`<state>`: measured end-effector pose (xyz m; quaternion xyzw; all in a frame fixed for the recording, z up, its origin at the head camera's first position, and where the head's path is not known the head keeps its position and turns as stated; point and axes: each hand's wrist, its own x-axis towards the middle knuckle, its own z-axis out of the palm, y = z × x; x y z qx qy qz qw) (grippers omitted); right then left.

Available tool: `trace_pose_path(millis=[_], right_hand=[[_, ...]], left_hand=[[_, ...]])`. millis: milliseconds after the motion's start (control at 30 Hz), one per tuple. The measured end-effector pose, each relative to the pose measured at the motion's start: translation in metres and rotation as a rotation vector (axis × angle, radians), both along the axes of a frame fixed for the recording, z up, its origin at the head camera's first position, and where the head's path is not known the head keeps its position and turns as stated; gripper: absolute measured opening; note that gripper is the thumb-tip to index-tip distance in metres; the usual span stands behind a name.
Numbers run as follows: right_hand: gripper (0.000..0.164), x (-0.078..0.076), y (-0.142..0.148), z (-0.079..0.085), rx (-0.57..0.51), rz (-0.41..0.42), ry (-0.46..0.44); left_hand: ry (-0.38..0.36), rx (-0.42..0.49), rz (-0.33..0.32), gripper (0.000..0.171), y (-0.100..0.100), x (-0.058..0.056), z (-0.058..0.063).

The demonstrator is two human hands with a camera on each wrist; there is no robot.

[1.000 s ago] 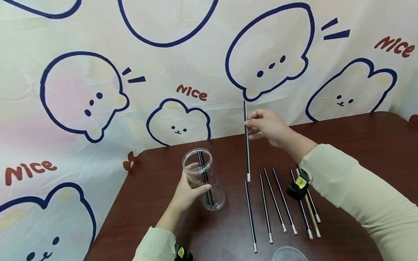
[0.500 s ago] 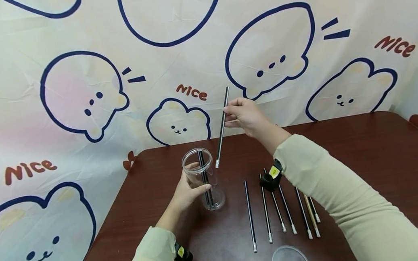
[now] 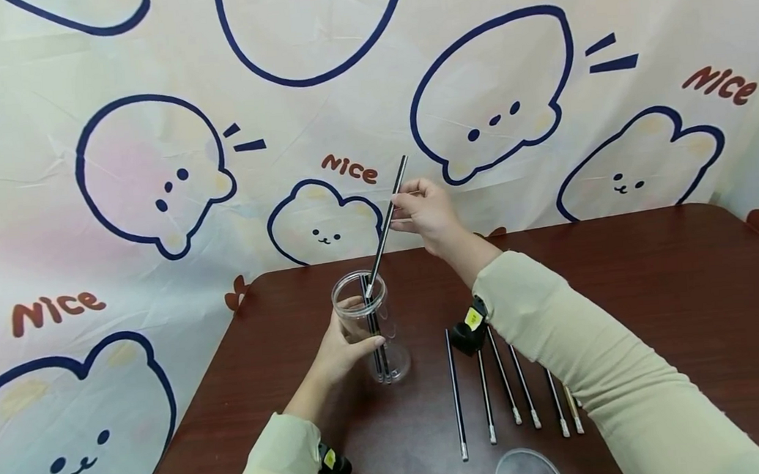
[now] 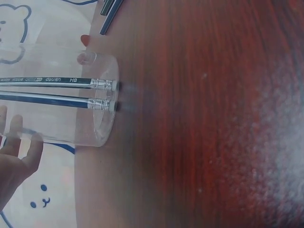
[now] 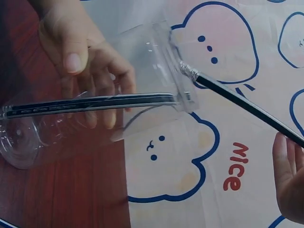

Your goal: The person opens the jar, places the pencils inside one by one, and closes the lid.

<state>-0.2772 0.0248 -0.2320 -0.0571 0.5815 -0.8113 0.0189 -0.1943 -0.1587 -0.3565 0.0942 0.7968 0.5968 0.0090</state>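
My left hand [image 3: 341,352] grips a clear plastic jar [image 3: 395,364] around its side; the jar stands open-topped on the table. Two dark pencils [image 4: 57,100] stand inside it, their eraser ends at the bottom. Between thumb and fingers, my right hand [image 3: 427,215] pinches another dark pencil [image 3: 388,218] near its upper half. That pencil tilts, eraser end down, and its metal ferrule [image 5: 189,70] is right at the jar's mouth in the right wrist view.
Several dark pencils [image 3: 457,400] and a gold one [image 3: 571,403] lie on the brown table [image 3: 687,281], partly under my right sleeve. A round clear lid [image 3: 528,470] lies at the front. Behind the table hangs a cartoon-printed cloth [image 3: 319,131].
My right hand has carried the pencil leftward from above the row of pencils to the jar's mouth, tilting it on the way. The left hand and jar have stayed in place.
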Motion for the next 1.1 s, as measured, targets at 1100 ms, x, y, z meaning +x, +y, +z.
trace_pose_path(millis=[1100], right_hand=[[0.04, 0.005, -0.03, -0.029, 0.215, 0.09, 0.173]], left_hand=[[0.017, 0.029, -0.029, 0.067, -0.006, -0.01, -0.015]])
